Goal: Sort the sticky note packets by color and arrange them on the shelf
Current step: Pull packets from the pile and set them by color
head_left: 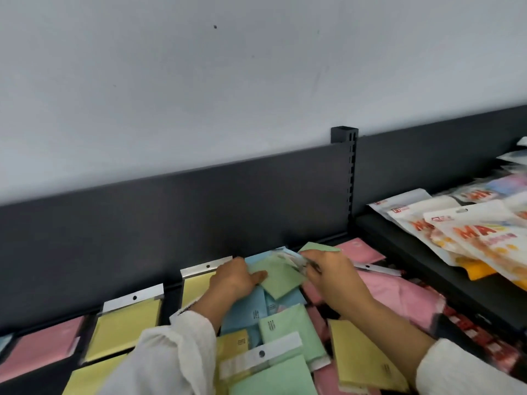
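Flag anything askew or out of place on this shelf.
The middle pile is jumbled: the green packet the left hand touches lies cornerwise across blue packets, with yellow, pink and green ones overlapping at angles in front. The yellow row on the left lies straight. The right hand grips a blurred packet.

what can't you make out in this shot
- Head view, what the right hand grips: hidden by its own fingers and motion blur.
- Head view, text on the printed green packet: too small.
- Head view, white bags' lettering: blurred, cut off by the right edge.
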`<state>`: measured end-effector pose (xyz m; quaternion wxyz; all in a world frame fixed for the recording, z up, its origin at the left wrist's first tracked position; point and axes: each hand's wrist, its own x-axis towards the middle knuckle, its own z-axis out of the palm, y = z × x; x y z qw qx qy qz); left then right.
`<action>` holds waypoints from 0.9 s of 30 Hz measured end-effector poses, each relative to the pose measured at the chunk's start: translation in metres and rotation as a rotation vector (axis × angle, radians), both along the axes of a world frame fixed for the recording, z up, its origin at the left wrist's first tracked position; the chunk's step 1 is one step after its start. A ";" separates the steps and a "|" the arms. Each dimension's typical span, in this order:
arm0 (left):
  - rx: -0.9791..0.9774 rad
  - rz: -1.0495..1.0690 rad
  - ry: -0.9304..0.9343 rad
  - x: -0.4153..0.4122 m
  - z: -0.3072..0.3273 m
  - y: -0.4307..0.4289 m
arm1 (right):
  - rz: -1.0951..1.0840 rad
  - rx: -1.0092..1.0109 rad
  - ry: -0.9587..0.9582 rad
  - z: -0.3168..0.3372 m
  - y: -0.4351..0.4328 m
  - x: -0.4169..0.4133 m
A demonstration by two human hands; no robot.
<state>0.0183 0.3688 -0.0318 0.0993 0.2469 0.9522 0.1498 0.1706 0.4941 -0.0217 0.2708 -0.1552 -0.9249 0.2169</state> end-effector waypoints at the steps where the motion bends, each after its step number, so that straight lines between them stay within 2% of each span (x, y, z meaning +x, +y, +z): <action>1: -0.012 0.002 0.000 -0.003 -0.002 0.003 | 0.002 -0.035 0.035 0.003 0.001 0.003; 4: 0.060 -0.024 -0.064 -0.009 -0.001 0.007 | 0.020 -0.115 0.127 0.012 0.004 0.011; 7: 0.335 -0.012 -0.030 -0.012 0.011 0.001 | 0.009 -0.185 0.226 0.021 0.005 0.013; 12: 0.819 0.242 0.052 -0.018 0.033 -0.039 | 0.191 -0.530 0.402 0.034 -0.008 0.001; 15: 0.974 0.347 0.000 -0.021 0.031 -0.075 | 0.280 -0.675 0.328 0.028 -0.020 -0.010; 20: 1.029 0.444 0.054 -0.019 0.031 -0.140 | 0.285 -0.692 0.203 0.019 -0.047 -0.026; 25: 0.997 0.601 0.136 -0.011 0.026 -0.207 | 0.376 -0.885 0.126 0.022 -0.082 -0.043; 27: 1.006 0.641 0.136 -0.007 0.024 -0.228 | 0.408 -0.856 0.111 0.021 -0.094 -0.045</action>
